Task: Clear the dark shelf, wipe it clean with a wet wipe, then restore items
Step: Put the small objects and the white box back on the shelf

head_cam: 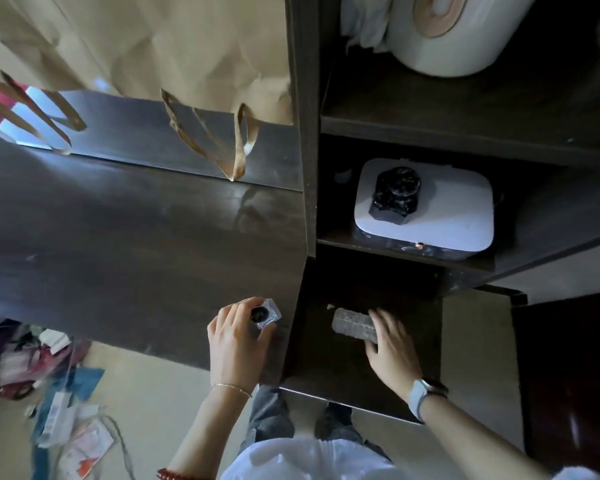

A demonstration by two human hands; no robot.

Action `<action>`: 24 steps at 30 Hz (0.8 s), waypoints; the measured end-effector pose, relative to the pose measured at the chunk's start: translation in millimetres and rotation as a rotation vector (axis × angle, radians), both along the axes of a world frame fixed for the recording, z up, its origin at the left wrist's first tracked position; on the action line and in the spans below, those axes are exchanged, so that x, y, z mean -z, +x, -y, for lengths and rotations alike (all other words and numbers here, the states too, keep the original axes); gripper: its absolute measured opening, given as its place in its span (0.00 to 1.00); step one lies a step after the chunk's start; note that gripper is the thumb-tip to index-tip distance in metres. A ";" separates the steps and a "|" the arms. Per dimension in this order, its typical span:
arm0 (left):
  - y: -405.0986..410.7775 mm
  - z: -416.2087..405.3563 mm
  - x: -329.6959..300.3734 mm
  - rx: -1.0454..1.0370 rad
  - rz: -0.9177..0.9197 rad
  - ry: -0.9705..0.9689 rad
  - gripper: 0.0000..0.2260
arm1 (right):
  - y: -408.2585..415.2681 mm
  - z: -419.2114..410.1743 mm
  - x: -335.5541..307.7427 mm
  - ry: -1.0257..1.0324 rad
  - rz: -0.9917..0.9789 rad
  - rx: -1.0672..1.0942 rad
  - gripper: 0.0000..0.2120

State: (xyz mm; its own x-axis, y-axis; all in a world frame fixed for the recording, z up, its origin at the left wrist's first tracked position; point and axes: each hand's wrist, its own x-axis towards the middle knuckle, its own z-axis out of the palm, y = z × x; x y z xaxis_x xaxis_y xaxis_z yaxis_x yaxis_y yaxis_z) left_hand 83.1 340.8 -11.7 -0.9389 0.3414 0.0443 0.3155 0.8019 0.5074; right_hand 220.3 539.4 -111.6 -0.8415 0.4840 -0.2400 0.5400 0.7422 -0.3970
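My left hand grips a small clear glass bottle with a black cap at the right edge of the dark table. My right hand reaches into the lowest dark shelf compartment and closes its fingers on a clear ribbed plastic case lying on the shelf floor. A small pale speck lies on the shelf just left of the case.
The compartment above holds a white flat box with a black ornament on it. A white roll sits on the top shelf. Paper bags stand at the table's back. Clutter covers the floor at left.
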 end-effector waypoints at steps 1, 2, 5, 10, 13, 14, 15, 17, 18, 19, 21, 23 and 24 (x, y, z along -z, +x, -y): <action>-6.2 -1.8 -1.0 0.001 0.034 0.014 0.14 | -2.6 5.1 -7.9 -0.011 -0.062 0.010 0.26; -15.4 -4.1 -2.2 0.015 0.066 0.039 0.14 | -7.2 9.7 -18.8 -0.009 -0.128 0.021 0.25; -48.3 -13.1 -3.1 0.114 0.126 0.098 0.13 | -30.3 19.7 -60.3 0.048 -0.324 0.067 0.19; -114.0 -43.4 1.5 0.278 0.171 0.120 0.11 | -78.7 27.5 -119.9 0.284 -0.551 0.123 0.18; -148.2 -65.0 6.3 0.380 0.169 0.097 0.11 | -101.1 31.9 -129.4 0.419 -0.491 0.158 0.21; -157.4 -72.6 8.3 0.411 0.169 0.088 0.12 | -106.6 32.8 -129.1 0.446 -0.445 0.171 0.21; -165.2 -80.1 9.7 0.433 0.177 0.077 0.12 | -110.5 34.1 -128.8 0.466 -0.407 0.182 0.22; -176.6 -93.2 12.1 0.469 0.193 0.057 0.13 | -114.2 36.9 -128.4 0.496 -0.361 0.206 0.23; -180.8 -99.0 13.3 0.489 0.194 0.044 0.14 | -114.9 37.9 -128.9 0.508 -0.340 0.215 0.23; -183.6 -104.0 14.9 0.508 0.193 0.033 0.14 | -114.8 38.5 -129.8 0.517 -0.314 0.218 0.23; -186.2 -111.7 17.7 0.528 0.199 0.030 0.15 | -113.4 38.4 -132.2 0.526 -0.267 0.203 0.23; -186.7 -117.9 19.0 0.532 0.209 0.038 0.17 | -111.6 36.5 -134.1 0.523 -0.243 0.184 0.23; -186.7 -120.6 19.3 0.535 0.209 0.040 0.18 | -111.0 35.4 -135.3 0.518 -0.240 0.176 0.22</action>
